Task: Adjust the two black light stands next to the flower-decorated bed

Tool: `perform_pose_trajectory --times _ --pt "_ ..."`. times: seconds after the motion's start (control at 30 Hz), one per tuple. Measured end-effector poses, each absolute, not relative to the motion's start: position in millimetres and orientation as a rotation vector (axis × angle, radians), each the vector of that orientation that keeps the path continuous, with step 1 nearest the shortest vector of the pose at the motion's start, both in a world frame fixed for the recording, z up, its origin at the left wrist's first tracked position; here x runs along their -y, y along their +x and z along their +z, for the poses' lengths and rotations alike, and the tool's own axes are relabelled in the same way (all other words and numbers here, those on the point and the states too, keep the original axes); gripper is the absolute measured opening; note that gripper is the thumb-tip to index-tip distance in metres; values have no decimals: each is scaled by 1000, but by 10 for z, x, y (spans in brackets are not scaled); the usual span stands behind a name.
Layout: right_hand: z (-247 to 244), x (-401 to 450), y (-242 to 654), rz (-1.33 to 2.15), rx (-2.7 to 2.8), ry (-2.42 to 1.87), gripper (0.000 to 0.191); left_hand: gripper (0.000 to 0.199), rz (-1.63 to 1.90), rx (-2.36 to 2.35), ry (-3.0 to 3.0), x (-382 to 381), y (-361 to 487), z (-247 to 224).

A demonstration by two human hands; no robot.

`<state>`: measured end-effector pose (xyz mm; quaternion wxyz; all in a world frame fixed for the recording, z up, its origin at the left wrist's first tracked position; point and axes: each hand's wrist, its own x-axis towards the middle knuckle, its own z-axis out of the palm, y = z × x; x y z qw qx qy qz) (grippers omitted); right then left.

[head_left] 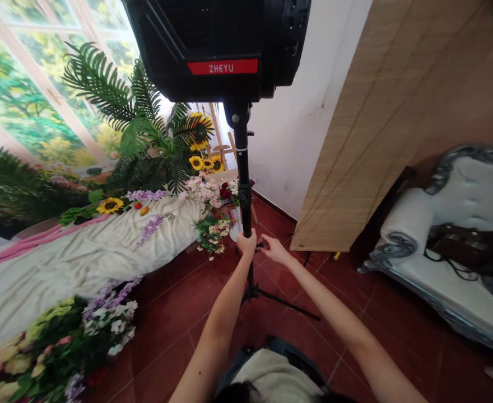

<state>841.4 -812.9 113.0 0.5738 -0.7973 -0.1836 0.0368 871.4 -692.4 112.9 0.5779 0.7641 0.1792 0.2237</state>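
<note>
A large black studio light [225, 45] with a red ZHEYU label sits on top of a black stand pole [243, 168] in the middle of the view. My left hand [247, 243] is wrapped round the pole, low on its upper part. Just right of it, the fingers of my right hand [271, 248] pinch a small black knob [260, 245] on the side of the stand. Below both hands, the stand's tripod legs [288, 305] spread over the red tiled floor.
On the left is a platform draped in cream cloth [82, 252], with flowers [112, 313] and palm leaves [137, 129] around it. A woven blind [356, 129] hangs at the right. Beyond it stands a tufted sofa [473, 184] with a dark bag [460, 244].
</note>
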Motion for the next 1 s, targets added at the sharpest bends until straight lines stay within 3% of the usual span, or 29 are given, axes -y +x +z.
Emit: perform_pose_trajectory --times 0.1,0.23,0.4,0.6,0.77,0.83,0.9,1.0 --pt "1262 8174 8370 -118 692 -2116 17 28 527 -431 1776 6935 8713 1141" --pt "1277 8144 8179 -231 533 -2043 33 25 525 -428 1756 6939 8700 1174" --pt "1069 8105 7876 -148 399 -1842 22 24 499 -413 1670 6935 8659 1233" --pt "1027 8120 7855 -197 248 -1806 46 27 491 -394 1665 6942 8652 1238" --pt "1317 8028 7927 -255 330 -1739 16 26 510 -397 1725 6927 8696 1176" --pt "1490 7960 7972 -297 347 -1733 14 25 497 -397 1728 6916 8704 1159" --pt "1714 7866 8046 -354 350 -1713 20 25 476 -392 1717 6903 8701 1155" --pt "2150 7684 8210 -457 386 -1639 46 24 446 -375 1675 6885 8687 1165"
